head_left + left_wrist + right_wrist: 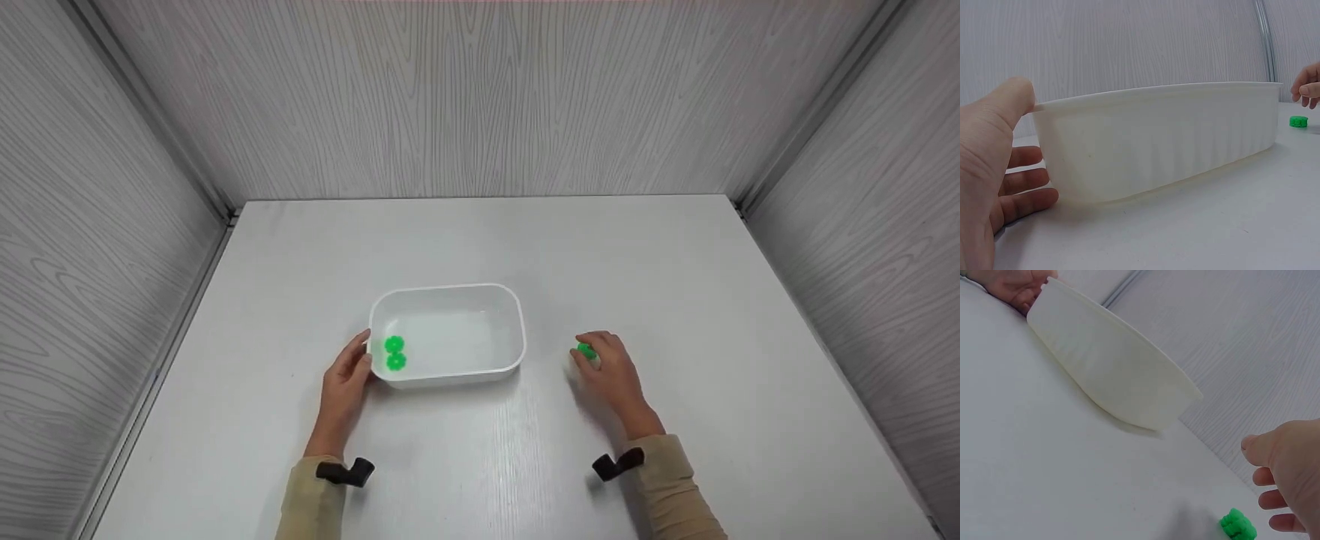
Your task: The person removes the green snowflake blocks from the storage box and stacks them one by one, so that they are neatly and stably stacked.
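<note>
A white rectangular plastic container (pixel 450 379) stands on the table. Two small green flower-shaped pieces (pixel 395 353) lie side by side inside it, at its left end. My left hand (pixel 346 382) touches the container's left end from outside, with the thumb at the rim and the other fingers against the wall (pixel 1157 140). To the right of the container, my right hand (pixel 613 379) hovers with fingers bent loosely over another green flower-shaped piece (pixel 1238 525). That piece (pixel 1298 121) lies on the table, and a gap shows between it and the fingers.
The white tabletop (pixel 480 240) extends around the container. Grey wood-grain panels wall it in at the back (pixel 480 97), the left (pixel 97 225) and the right (pixel 862 225). Each wrist wears a small black camera mount (pixel 346 472) over a tan sleeve.
</note>
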A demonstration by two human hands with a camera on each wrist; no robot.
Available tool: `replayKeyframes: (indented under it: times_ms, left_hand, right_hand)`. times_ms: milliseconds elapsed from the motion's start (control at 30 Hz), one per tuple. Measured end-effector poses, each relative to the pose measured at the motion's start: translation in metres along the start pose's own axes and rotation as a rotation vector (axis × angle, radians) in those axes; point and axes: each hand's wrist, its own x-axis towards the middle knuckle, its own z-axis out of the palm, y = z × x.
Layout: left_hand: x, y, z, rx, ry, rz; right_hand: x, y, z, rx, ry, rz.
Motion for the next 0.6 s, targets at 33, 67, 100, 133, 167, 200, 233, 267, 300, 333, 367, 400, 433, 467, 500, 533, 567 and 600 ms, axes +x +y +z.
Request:
replayKeyframes:
  times_ms: [33, 67, 100, 133, 167, 200, 233, 267, 300, 333, 367, 400, 433, 467, 500, 533, 567, 600]
  left_hand:
    - [0.0, -0.002, 0.0, -0.01, 0.002, 0.004]
    - [0.0, -0.003, 0.0, -0.018, 0.005, 0.01]
    - [0.0, -0.003, 0.0, -0.024, 0.008, 0.014]
    - [0.0, -0.004, 0.0, -0.027, 0.009, 0.018]
    - [0.0, -0.005, 0.001, -0.025, 0.012, 0.02]
    - [0.0, -0.005, 0.001, -0.025, 0.014, 0.02]
    - [0.0, -0.005, 0.001, -0.021, 0.016, 0.022]
    - [-0.001, -0.005, 0.001, -0.016, 0.016, 0.02]
    - [0.0, -0.005, 0.001, -0.014, 0.016, 0.017]
    - [0.0, -0.005, 0.001, -0.013, 0.016, 0.017]
    - [0.0, -0.005, 0.002, -0.016, 0.016, 0.018]
    - [0.0, -0.005, 0.002, -0.021, 0.016, 0.02]
    - [0.0, -0.005, 0.002, -0.022, 0.016, 0.021]
    - [0.0, -0.005, 0.002, -0.021, 0.015, 0.022]
    - [0.0, -0.005, 0.001, -0.02, 0.014, 0.024]
    - [0.0, -0.004, 0.001, -0.017, 0.014, 0.026]
    - [-0.001, -0.004, 0.001, -0.018, 0.014, 0.024]
    - [-0.001, -0.004, 0.001, -0.014, 0.015, 0.021]
  right_hand:
    - [0.001, -0.002, 0.001, 0.003, 0.005, -0.015]
    - [0.002, -0.004, 0.002, 0.001, 0.009, -0.029]
    - [0.003, -0.006, 0.002, 0.0, 0.013, -0.042]
    - [0.005, -0.008, 0.003, 0.001, 0.016, -0.055]
    - [0.006, -0.01, 0.004, 0.001, 0.018, -0.066]
    - [0.007, -0.012, 0.005, 0.002, 0.02, -0.078]
    - [0.009, -0.014, 0.006, 0.001, 0.023, -0.092]
    - [0.01, -0.017, 0.007, -0.001, 0.025, -0.104]
    - [0.012, -0.019, 0.007, -0.001, 0.027, -0.117]
    - [0.013, -0.021, 0.008, -0.001, 0.028, -0.129]
    - [0.015, -0.024, 0.009, 0.0, 0.03, -0.14]
    - [0.016, -0.026, 0.01, 0.003, 0.033, -0.15]
    - [0.018, -0.029, 0.01, 0.006, 0.035, -0.157]
    - [0.019, -0.031, 0.011, 0.011, 0.035, -0.163]
    - [0.021, -0.034, 0.011, 0.015, 0.033, -0.168]
    - [0.022, -0.036, 0.012, 0.018, 0.03, -0.171]
    - [0.023, -0.038, 0.013, 0.022, 0.028, -0.169]
    - [0.024, -0.04, 0.014, 0.026, 0.025, -0.17]
